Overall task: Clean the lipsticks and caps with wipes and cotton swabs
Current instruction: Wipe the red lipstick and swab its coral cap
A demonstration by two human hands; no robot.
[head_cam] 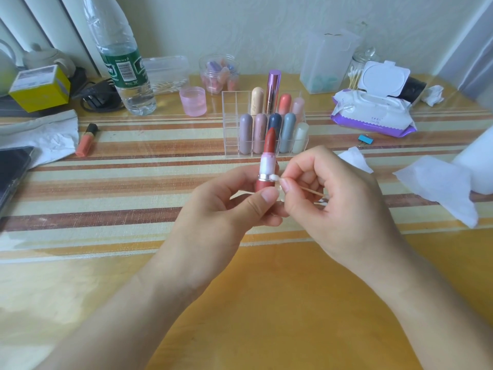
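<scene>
My left hand (pixel 226 206) grips the red base of an uncapped red lipstick (pixel 268 156) and holds it upright over the middle of the table. My right hand (pixel 328 193) pinches a wooden cotton swab (pixel 309 189). The swab's white tip touches the silver ring at the lipstick's collar. Behind them stands a clear acrylic organiser (pixel 232 124) with several capped lipsticks in pastel colours. An open pack of wet wipes (pixel 370 110) lies at the back right. A jar of cotton swabs (pixel 356 73) stands behind the pack.
An orange lipstick with a black cap (pixel 86 140) lies at the left beside crumpled tissue (pixel 48 137). A water bottle (pixel 122 62), a pink lid (pixel 193 100) and a phone (pixel 12 169) are at the left. White wipes (pixel 440 182) lie at the right, near a blue binder clip (pixel 364 140).
</scene>
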